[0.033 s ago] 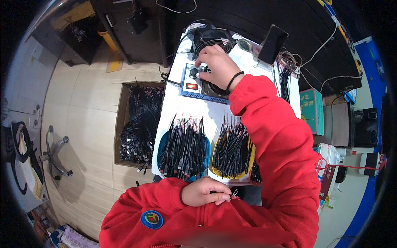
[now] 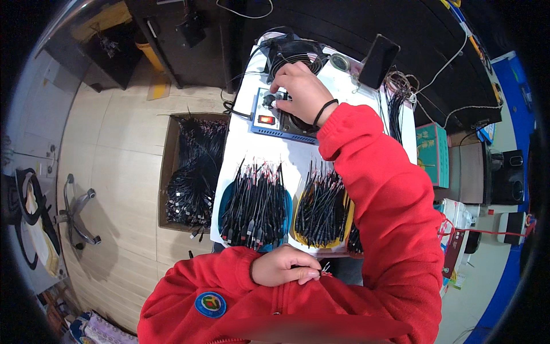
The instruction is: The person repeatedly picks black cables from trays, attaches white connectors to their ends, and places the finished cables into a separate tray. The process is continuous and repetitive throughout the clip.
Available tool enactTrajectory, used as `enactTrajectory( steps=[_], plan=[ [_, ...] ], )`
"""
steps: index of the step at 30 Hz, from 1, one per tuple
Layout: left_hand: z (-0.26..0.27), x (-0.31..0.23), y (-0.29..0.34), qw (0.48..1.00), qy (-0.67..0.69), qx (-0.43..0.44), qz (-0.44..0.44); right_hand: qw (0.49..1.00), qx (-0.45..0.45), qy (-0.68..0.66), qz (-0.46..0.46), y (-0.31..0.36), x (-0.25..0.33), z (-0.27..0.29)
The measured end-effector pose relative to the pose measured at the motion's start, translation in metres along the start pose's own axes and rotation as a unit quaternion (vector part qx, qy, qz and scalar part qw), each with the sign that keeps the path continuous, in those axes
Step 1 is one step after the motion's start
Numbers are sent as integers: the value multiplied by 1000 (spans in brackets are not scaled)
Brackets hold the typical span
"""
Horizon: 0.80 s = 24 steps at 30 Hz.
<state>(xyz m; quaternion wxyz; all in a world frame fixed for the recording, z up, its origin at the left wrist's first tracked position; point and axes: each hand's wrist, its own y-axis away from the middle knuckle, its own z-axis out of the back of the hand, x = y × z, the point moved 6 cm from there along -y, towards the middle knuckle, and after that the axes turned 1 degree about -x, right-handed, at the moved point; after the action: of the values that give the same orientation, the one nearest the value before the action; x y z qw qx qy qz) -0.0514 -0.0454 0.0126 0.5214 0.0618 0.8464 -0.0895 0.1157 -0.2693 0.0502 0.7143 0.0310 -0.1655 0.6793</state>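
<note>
No visible change, so work stays at the same spot: white table (image 2: 239,150); blue control box (image 2: 283,133) on its far half; right hand (image 2: 303,87) curled at black knob (image 2: 268,101), pinch unclear; left hand (image 2: 283,268) pinching thin wire ends (image 2: 326,268).

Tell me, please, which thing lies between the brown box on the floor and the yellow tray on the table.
The head view shows the blue tray of black cables between the brown box and the yellow tray.
</note>
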Motion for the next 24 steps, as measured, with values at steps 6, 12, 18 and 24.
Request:
enactTrajectory(
  steps=[6,12,18,24],
  plan=[
    [0,2,0,1000,12,2,4,1000,-1,0,10,-3,2,-3],
    [0,0,-2,1000,4,4,3,1000,10,8,6,-3,2,-7],
    [-2,-4,7,992,88,-76,43,996,-70,33,44,14,11,34],
    [-10,-10,22,959,181,-215,43,968,-3,-223,-116,146,39,113]
  ],
)
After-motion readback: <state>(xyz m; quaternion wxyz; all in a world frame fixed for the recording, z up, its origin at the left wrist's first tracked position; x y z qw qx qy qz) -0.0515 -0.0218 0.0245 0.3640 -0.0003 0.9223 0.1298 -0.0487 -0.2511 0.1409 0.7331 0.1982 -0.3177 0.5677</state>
